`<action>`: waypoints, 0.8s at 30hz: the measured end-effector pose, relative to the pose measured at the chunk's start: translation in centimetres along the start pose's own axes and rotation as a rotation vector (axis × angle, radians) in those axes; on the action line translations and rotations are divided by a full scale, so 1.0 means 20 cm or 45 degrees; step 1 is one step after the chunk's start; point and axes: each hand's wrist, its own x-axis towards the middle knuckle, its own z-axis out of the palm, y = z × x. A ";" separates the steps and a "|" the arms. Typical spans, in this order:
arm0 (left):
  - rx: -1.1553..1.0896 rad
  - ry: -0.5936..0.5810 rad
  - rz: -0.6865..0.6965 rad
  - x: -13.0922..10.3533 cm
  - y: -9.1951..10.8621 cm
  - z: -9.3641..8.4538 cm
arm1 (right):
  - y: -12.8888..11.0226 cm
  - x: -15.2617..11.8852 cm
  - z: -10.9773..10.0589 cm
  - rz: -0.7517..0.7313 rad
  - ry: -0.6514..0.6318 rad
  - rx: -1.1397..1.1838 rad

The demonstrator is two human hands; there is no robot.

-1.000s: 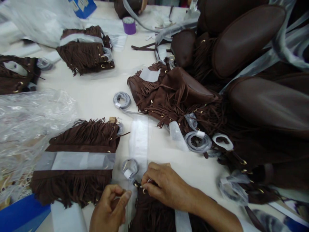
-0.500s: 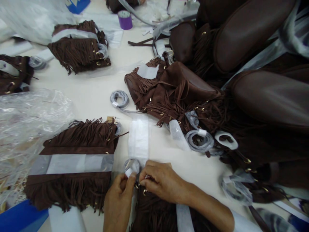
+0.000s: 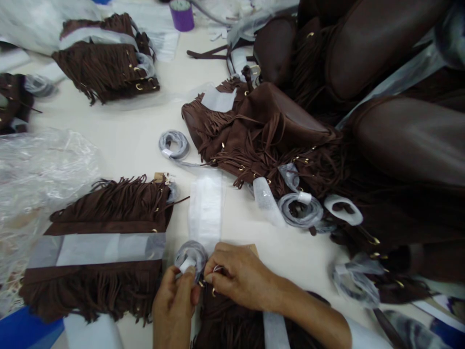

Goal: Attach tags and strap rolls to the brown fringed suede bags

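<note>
At the bottom centre, my left hand (image 3: 178,295) pinches a coiled strap (image 3: 192,257) wrapped in clear plastic, with a white band on it. Just right of it, my right hand (image 3: 232,276) is closed in a pinch on a thin cord near a gold ring. Beneath my right hand lies a dark brown fringed bag (image 3: 232,320) with a pale wrap round it, cut off by the lower edge. A brown tag (image 3: 251,249) shows behind my right hand. Another fringed bag (image 3: 109,208), banded with a pale wrap, lies to the left.
Unwrapped brown bags (image 3: 269,121) are heaped across the right side. A wrapped bag (image 3: 105,63) lies at the upper left, near purple tape (image 3: 182,15). Clear plastic (image 3: 47,169) covers the left edge. A white sheet (image 3: 206,203) and another coiled strap (image 3: 174,145) rest mid-table.
My left hand has shifted slightly left with the coiled strap, which now shows more fully. My right hand keeps its pinch. The view has moved a little.
</note>
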 end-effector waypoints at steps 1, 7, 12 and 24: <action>-0.046 0.025 -0.040 -0.01 0.01 0.01 | 0.00 0.00 0.00 0.012 0.007 0.011; -0.200 0.152 -0.099 -0.02 0.02 0.02 | -0.02 0.00 0.01 0.080 0.013 0.048; -0.209 0.207 -0.105 -0.02 0.01 0.01 | -0.04 0.01 0.01 0.143 -0.006 0.011; -0.265 0.247 -0.095 0.00 -0.08 -0.01 | -0.10 0.05 -0.05 0.126 -0.180 -0.169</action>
